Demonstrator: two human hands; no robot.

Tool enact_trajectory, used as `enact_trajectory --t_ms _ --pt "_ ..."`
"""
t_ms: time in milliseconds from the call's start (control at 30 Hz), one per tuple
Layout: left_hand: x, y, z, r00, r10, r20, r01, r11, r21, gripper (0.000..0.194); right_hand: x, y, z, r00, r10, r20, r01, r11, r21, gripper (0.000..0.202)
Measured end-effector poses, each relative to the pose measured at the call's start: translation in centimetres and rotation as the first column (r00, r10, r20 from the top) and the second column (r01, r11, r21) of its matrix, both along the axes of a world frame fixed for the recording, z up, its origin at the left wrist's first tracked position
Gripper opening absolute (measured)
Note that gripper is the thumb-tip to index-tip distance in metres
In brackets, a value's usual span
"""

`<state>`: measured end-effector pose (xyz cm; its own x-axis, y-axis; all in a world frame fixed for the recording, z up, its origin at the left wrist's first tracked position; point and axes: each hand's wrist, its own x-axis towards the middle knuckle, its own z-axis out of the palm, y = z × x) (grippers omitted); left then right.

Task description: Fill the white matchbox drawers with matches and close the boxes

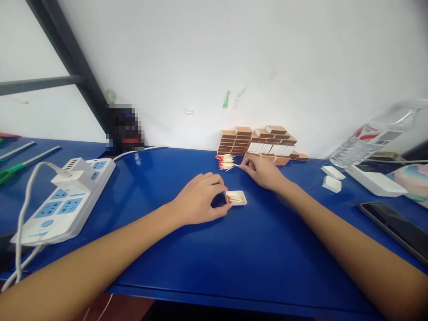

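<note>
A small white matchbox tray lies on the blue table with several red-tipped matches inside. My left hand grips the tray's left end between thumb and fingers. Farther back, my right hand pinches a matchstick at the right edge of a loose pile of matches, whose red heads point left. Right behind that hand stand stacked matchboxes, brown-sided, some showing white faces.
On the left lie a white power strip with a plugged-in charger and cable, and green-handled sticks. To the right are white blocks, a white box, a phone and a tilted plastic bottle. A wall rises behind.
</note>
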<state>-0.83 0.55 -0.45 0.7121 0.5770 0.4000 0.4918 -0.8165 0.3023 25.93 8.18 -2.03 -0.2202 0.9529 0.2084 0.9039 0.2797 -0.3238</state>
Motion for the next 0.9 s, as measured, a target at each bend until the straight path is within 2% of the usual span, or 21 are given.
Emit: enact_trajectory --t_ms 167,300,400,500,633,900 --pt "-0.3 0.4 0.1 1.000 0.024 0.005 -0.024 1.000 -0.008 0.023 0.6 -0.2 0.4 1.000 -0.015 0.024 0.015 1.000 0.000 0.015" --pt "-0.4 0.7 -0.1 1.000 0.027 0.014 -0.027 1.000 0.002 0.022 1.5 -2.0 1.6 1.000 -0.005 -0.024 0.006 0.999 0.046 0.016" --pt "-0.4 0.8 -0.2 1.000 0.020 0.017 -0.020 1.000 -0.004 0.021 0.9 -4.5 2.8 0.986 0.116 -0.117 -0.115 0.993 0.016 0.022" --pt "-0.4 0.8 -0.1 1.000 0.029 0.008 -0.029 1.000 -0.011 0.022 -0.8 -6.9 3.4 0.958 0.266 -0.112 -0.278 0.954 -0.110 0.019" --pt "-0.4 0.8 0.0 0.999 0.043 -0.015 -0.043 0.999 -0.028 0.023 -2.4 -8.1 3.3 0.944 0.324 -0.061 -0.329 0.931 -0.157 0.017" --pt "-0.5 0.7 0.2 1.000 0.014 0.004 -0.014 1.000 -0.024 0.022 -2.3 -8.3 3.1 0.941 0.328 -0.086 -0.334 0.941 -0.058 0.013"
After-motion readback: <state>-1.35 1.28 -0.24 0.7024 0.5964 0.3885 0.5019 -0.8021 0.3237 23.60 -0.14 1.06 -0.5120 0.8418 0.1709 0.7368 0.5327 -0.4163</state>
